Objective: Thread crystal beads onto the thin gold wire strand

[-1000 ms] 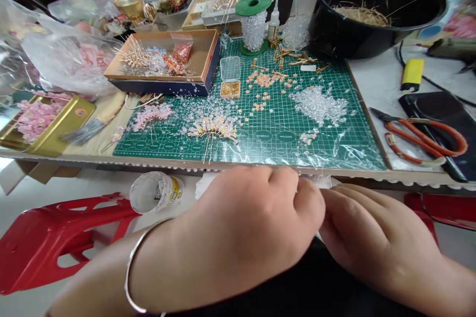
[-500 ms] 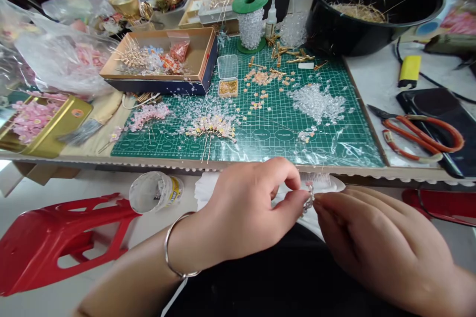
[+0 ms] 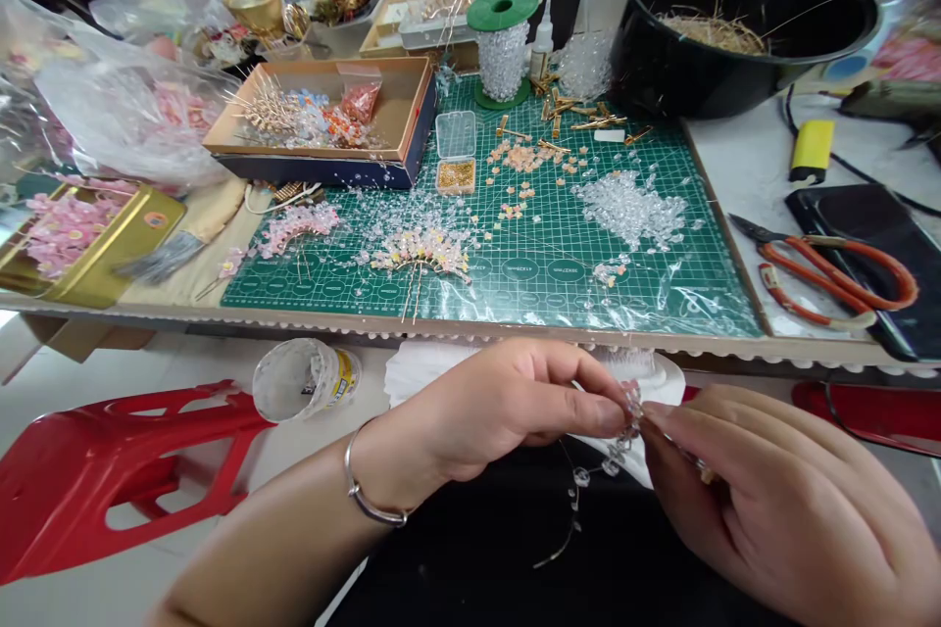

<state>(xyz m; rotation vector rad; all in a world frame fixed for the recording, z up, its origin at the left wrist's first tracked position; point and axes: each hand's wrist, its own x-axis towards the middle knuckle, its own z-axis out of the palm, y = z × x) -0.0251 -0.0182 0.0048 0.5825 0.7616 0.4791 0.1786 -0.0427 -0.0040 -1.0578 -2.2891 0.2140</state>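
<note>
- Dangling from between both hands, a thin beaded wire (image 3: 588, 480) hangs over the dark lap, a few clear beads strung near its top and the bare tail curling down toward 7 o'clock.
- Left hand (image 3: 507, 407) pinches the wire's top end, thumb and forefinger closed tight on it; a bangle sits on that wrist.
- Right hand (image 3: 765, 500) meets it from 3 o'clock, fingertips narrowed onto the same beaded end, touching the left fingertips.
- Judging by the long bare stretch of wire, the beading looks early: only a handful of beads on, most of the strand unfilled.
- At 12 o'clock, on the green cutting mat (image 3: 559, 255), lie a finished-looking beaded hairpin (image 3: 419, 255) and a loose heap of clear beads (image 3: 628, 206).
- A small clear box (image 3: 456, 176) holds gold bits; its other half looks empty.
- At 11 o'clock, a cardboard box (image 3: 397, 108) holds gold sprigs and packets of orange beads.
- At 10 o'clock, a gold tin (image 3: 139, 235) holds pink flowers.
- At 1 o'clock, a black bowl (image 3: 662, 69) holds straw-like strands.
</note>
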